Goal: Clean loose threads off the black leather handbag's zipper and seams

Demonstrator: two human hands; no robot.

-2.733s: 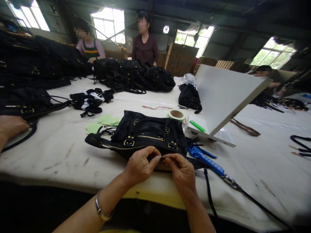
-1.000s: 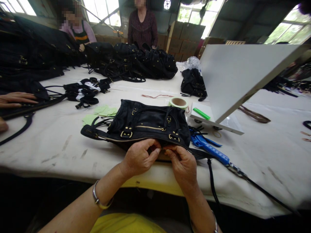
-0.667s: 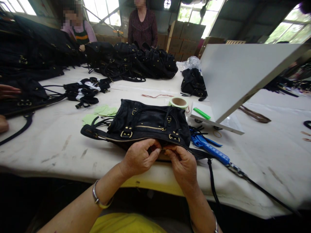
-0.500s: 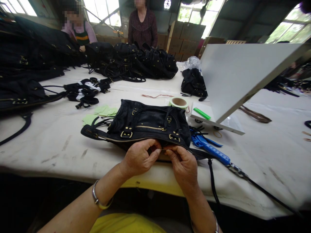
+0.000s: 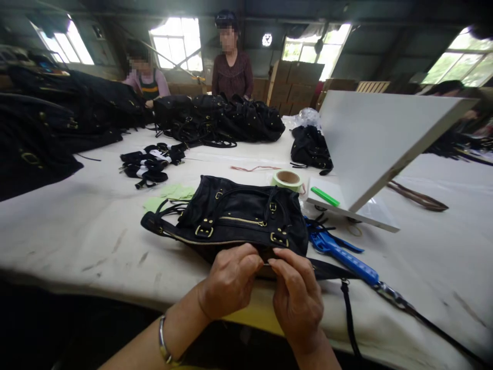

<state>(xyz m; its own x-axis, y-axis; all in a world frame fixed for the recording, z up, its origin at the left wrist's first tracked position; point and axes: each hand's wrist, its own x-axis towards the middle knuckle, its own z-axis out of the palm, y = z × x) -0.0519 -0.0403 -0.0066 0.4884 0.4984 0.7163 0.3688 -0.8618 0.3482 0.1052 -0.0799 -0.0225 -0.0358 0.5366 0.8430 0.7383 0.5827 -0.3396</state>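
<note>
At the near edge of the cloth-covered table (image 5: 77,226), we see the black handbag (image 5: 239,216) lying flat with its gold zip and buckles facing up. Our left hand (image 5: 231,280) and right hand (image 5: 298,298) meet at the bag's near rim, fingers curled tight and thumbs pressed to fingertips, both pinching the rim. We cannot tell whether a small part sits between them. A black strap (image 5: 349,318) trails from the bag over the table edge. Just right of the bag lies a blue tool (image 5: 342,257), and behind the bag stands a tape roll (image 5: 288,179). Green paper slips (image 5: 175,193) lie to its left, and a tilted white board (image 5: 381,139) rises to the right.
</note>
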